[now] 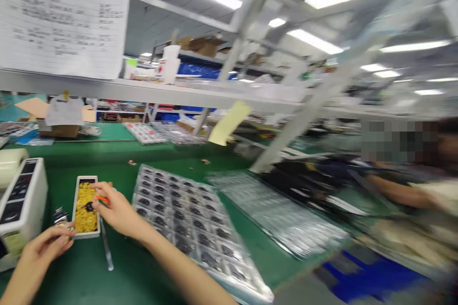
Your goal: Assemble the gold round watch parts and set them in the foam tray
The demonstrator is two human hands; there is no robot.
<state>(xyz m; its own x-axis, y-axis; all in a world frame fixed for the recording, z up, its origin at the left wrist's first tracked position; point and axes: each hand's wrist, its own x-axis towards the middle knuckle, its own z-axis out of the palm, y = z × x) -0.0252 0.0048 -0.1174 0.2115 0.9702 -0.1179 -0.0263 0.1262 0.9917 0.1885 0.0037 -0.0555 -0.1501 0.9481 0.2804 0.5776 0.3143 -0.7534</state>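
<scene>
At the lower left, my left hand [48,246] is closed, its fingertips pinching a small shiny metal part [60,215] whose kind I cannot make out. My right hand [114,209] reaches over a narrow white tray [74,209] filled with small yellow pieces [86,221]. Its fingers are closed on a slim orange-and-black item [103,199], partly hidden by the fingers. A dark rounded end [89,206] shows over the yellow pieces. Beside the tray, under my right wrist, lies a thin clear or metallic stick [106,245].
A white machine [30,200] with a dark panel stands at the left. Right of my arm lies a clear compartment tray [200,228] of dark round parts; beyond it, clear plastic trays [282,214]. A blurred person [418,190] works at the right. A shelf beam [200,97] crosses above.
</scene>
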